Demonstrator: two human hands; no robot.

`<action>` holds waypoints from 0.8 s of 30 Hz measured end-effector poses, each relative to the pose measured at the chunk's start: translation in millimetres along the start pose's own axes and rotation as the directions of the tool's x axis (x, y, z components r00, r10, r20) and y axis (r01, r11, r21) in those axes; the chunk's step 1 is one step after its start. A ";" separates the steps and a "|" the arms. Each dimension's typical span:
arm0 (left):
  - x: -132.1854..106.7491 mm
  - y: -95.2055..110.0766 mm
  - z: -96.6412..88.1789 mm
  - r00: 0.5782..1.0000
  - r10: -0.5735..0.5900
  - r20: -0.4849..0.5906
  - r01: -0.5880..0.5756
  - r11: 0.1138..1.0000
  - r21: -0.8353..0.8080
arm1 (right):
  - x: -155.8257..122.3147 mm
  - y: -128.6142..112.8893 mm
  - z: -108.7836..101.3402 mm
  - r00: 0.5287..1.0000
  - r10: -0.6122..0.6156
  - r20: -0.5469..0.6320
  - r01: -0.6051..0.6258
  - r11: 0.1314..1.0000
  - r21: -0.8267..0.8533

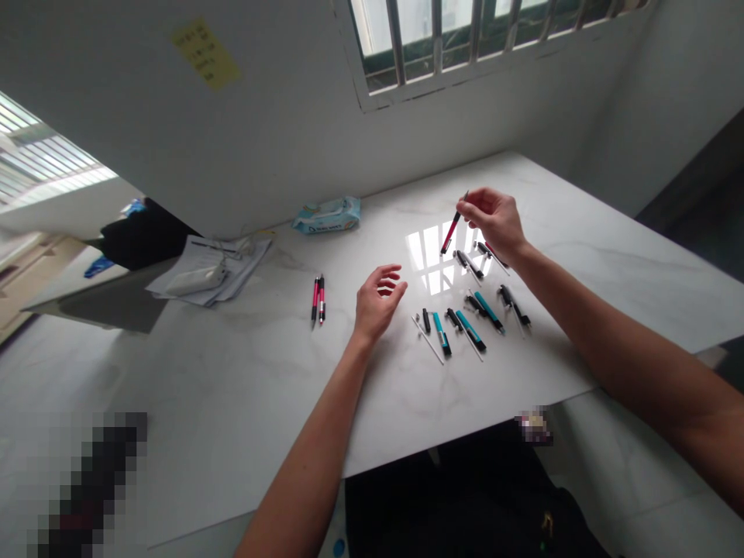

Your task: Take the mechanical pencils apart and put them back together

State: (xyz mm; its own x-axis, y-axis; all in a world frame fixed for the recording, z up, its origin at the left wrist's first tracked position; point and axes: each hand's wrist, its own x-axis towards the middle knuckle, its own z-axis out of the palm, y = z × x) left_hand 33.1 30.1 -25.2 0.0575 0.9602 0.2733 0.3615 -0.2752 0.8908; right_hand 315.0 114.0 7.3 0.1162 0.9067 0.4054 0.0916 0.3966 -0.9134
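In my right hand (pixel 494 221) is a red and black pen (pixel 451 231), pinched near its pointed end and slanting down over the table. Bare and with fingers apart, my left hand (pixel 379 301) hovers at or just above the tabletop; contact is hard to judge. Between and below my hands lie several taken-apart pens: teal barrels (pixel 441 333), black grip pieces (pixel 426 321) and thin white refills (pixel 428 339). Under my right hand are more black pen parts (pixel 468 264), partly covered by it. Two red and black pens (pixel 318 300) lie side by side left of my left hand.
A light blue wipes packet (pixel 328 215) rests near the wall. Papers (pixel 232 271) with a white object on them lie at the left, by a partition bearing a yellow note (pixel 205 53). The white marble-patterned table (pixel 279 387) ends in front of my lap.
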 end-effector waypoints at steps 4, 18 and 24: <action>-0.3 1.3 -1.7 1.000 -0.004 0.018 0.003 1.000 0.011 | -5.4 0.1 7.7 0.997 0.031 0.071 -0.040 0.992 0.123; 1.2 1.0 0.8 0.994 0.003 0.106 0.030 0.950 -0.311 | -25.9 2.7 30.7 0.925 0.245 0.290 -0.342 0.870 0.356; 7.9 -5.0 -4.4 0.990 -0.071 -0.124 0.021 0.930 -0.366 | -29.3 -1.3 28.6 0.806 0.319 0.500 -0.463 0.864 0.196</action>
State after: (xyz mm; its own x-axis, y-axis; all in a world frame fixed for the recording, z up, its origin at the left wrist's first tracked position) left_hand 27.6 38.9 -25.9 -0.0841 0.9640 0.2523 -0.0031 -0.2535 0.9673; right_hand 283.2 90.9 -4.4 -0.3712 0.9284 0.0169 -0.1684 -0.0494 -0.9845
